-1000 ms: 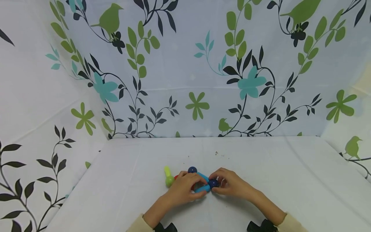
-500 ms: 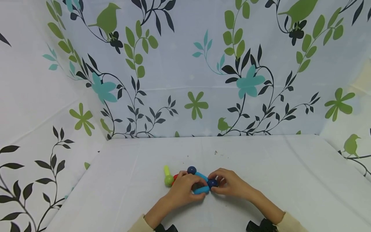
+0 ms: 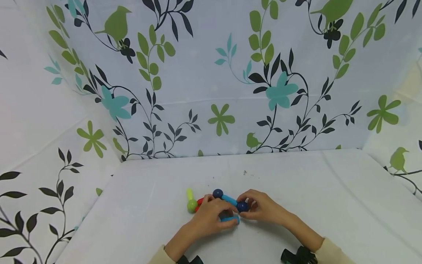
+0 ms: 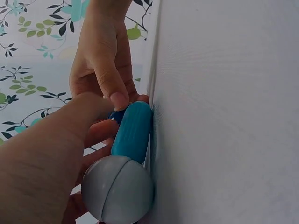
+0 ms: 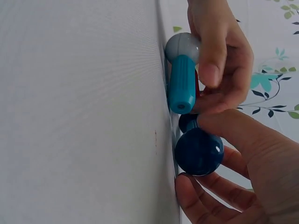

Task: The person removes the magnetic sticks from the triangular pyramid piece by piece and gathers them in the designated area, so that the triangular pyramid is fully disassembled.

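My right hand (image 3: 262, 208) pinches a dark blue ball (image 3: 242, 206) between thumb and fingers. A light blue rod (image 3: 229, 200) runs from it to another dark blue ball (image 3: 218, 193). My left hand (image 3: 211, 216) holds a second light blue rod (image 5: 182, 88), its fingers curled about it close to the table. That rod's end with a small hole stands apart from the pinched ball. Its other end meets a grey ball (image 4: 117, 189), hidden in the head view. Red rods (image 3: 200, 201) show partly behind the left hand, next to a green ball (image 3: 192, 206) with a lime rod (image 3: 189, 194).
A white cloth covers the table (image 3: 296, 176). Behind it hangs a patterned sheet (image 3: 191, 73) with leaves and birds. Dark wrist mounts (image 3: 298, 256) sit near both cream sleeves.
The near blue rod has come away from the right-hand dark blue ball, and a gap shows between them. The left hand has shifted slightly toward the person; the head view has tilted a little.
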### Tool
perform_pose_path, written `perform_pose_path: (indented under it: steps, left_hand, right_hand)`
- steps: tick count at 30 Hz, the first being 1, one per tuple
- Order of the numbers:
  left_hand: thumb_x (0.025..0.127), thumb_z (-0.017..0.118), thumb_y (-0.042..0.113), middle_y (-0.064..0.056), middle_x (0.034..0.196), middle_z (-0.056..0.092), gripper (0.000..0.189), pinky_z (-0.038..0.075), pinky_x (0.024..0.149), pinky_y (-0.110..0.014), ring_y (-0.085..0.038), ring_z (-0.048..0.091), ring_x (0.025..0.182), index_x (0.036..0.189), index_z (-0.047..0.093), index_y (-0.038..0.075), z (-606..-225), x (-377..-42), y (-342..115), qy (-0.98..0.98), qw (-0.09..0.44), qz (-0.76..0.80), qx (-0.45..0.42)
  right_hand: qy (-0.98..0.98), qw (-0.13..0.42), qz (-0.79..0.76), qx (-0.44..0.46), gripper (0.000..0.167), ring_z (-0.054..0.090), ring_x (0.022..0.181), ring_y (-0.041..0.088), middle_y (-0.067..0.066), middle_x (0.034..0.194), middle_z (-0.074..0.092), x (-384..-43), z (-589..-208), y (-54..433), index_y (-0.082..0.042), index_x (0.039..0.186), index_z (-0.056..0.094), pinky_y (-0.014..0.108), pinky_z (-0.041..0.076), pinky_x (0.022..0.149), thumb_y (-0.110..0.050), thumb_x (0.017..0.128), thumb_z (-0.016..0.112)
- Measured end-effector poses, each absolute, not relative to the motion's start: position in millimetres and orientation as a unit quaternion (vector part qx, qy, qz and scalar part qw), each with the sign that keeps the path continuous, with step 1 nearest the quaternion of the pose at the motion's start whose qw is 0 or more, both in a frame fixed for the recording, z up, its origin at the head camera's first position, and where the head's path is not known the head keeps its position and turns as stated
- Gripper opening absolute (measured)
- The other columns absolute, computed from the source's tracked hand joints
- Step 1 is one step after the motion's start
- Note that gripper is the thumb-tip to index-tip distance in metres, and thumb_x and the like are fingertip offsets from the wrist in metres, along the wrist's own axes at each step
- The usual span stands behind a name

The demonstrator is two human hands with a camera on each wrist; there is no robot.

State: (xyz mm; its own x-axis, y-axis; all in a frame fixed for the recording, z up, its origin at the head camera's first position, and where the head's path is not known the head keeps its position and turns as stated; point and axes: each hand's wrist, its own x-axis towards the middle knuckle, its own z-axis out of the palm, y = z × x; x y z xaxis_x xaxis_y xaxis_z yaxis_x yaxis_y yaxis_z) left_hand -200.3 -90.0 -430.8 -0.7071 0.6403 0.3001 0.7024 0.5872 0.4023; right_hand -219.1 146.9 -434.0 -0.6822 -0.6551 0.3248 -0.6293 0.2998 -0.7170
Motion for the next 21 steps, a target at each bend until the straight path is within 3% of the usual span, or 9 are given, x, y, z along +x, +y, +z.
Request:
perform_pose_path:
  steps: [3,8,14,21]
  left_hand:
    - [0.09,0.07,0.028,0.014,0.091,0.068,0.015,0.037,0.091,-0.041,-0.004,0.058,0.083,0.103,0.072,0.02,-429,-201,-92,-0.878,0.099,-0.287,-0.369]
    - [0.085,0.074,0.02,0.007,0.102,0.066,0.016,0.04,0.089,-0.042,-0.014,0.058,0.1,0.1,0.07,0.018,-425,-204,-92,-0.871,0.155,-0.291,-0.365]
    - [0.087,0.073,0.025,0.0,0.117,0.059,0.032,0.037,0.095,-0.05,-0.023,0.052,0.118,0.116,0.063,0.018,-426,-212,-84,-0.896,0.11,-0.258,-0.345]
    - [0.088,0.072,0.022,0.001,0.117,0.06,0.025,0.036,0.096,-0.053,-0.023,0.053,0.116,0.111,0.067,0.017,-428,-218,-78,-0.906,0.065,-0.254,-0.332]
  right_hand:
    - [0.799,0.002,-0.442,-0.408,0.032,0.061,0.08,0.015,0.011,0.103,0.063,-222,-437,144,0.0,0.112,0.063,0.027,0.055,0.067,-0.014,0.086,0.075]
    - [0.8,-0.011,-0.434,-0.413,0.029,0.061,0.081,0.012,0.01,0.102,0.064,-225,-442,140,-0.001,0.111,0.063,0.025,0.054,0.067,-0.012,0.086,0.074]
    - [0.807,-0.007,-0.43,-0.404,0.029,0.06,0.081,0.008,0.01,0.101,0.064,-223,-443,144,0.0,0.11,0.063,0.024,0.054,0.067,-0.012,0.086,0.074]
    - [0.81,-0.011,-0.429,-0.399,0.029,0.06,0.081,0.009,0.01,0.101,0.065,-223,-442,147,0.001,0.11,0.064,0.024,0.054,0.066,-0.012,0.086,0.074]
